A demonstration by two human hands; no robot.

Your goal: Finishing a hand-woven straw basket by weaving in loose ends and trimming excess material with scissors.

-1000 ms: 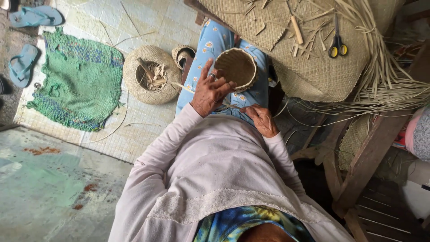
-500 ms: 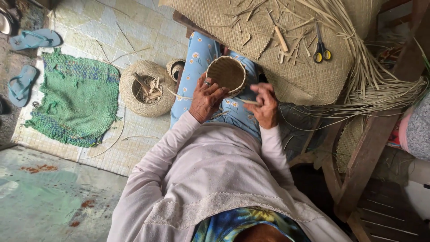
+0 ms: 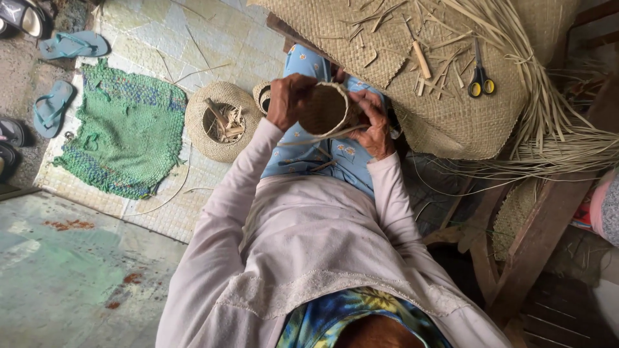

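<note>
A small round woven basket [image 3: 324, 109] rests over my lap, held between both hands. My left hand [image 3: 288, 98] grips its left rim. My right hand [image 3: 373, 124] clasps its right side. A loose straw strip [image 3: 322, 136] runs across just below the basket between the hands. My legs in light blue patterned trousers [image 3: 335, 158] lie under it.
A woven mat [image 3: 451, 122] on the right carries yellow-handled scissors [image 3: 480, 80], a wooden-handled tool [image 3: 419, 58], straw scraps and a bundle of long straw [image 3: 554, 129]. A woven hat [image 3: 222, 122] holding scraps, a green mat [image 3: 122, 129] and blue sandals [image 3: 55, 106] lie on the left.
Both hands have closed in on the basket: the right hand came up from my lap to its right side, and the basket has turned more upright.
</note>
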